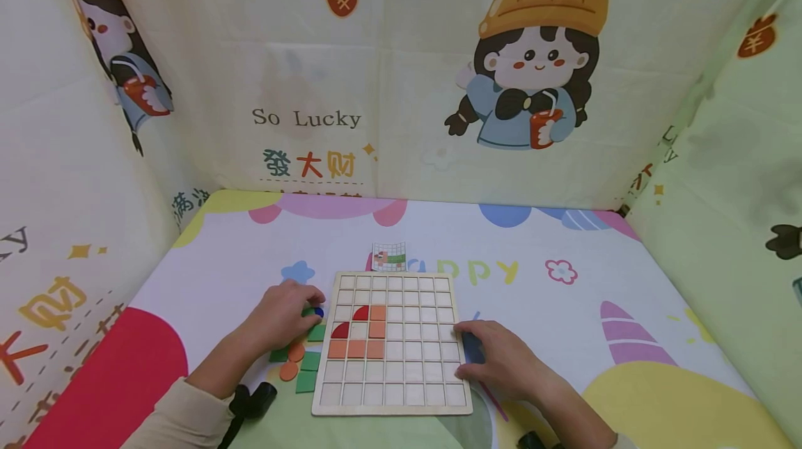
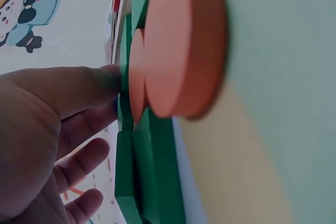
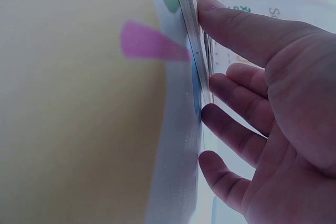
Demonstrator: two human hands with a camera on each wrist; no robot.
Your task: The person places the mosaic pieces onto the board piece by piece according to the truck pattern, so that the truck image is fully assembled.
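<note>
A wooden grid board (image 1: 418, 372) lies flat before me, with two red quarter-round pieces (image 1: 361, 313) and several orange squares (image 1: 356, 349) in its left cells. My left hand (image 1: 282, 315) is over the loose pieces left of the board. Its thumb and forefinger tips are at a green tile (image 2: 124, 56) and a blue piece (image 1: 319, 312); I cannot tell whether they pinch either. Closer to me lie orange discs (image 1: 289, 371) and more green squares (image 1: 305, 382). My right hand (image 1: 498, 358) rests at the board's right edge, thumb and fingers apart, holding nothing.
A small card with a coloured grid pattern (image 1: 389, 257) lies just beyond the board's far edge. Patterned cloth covers the table (image 1: 532, 310), and a cloth wall (image 1: 413, 87) stands behind it. Black straps with camera parts (image 1: 253, 400) show by the wrists.
</note>
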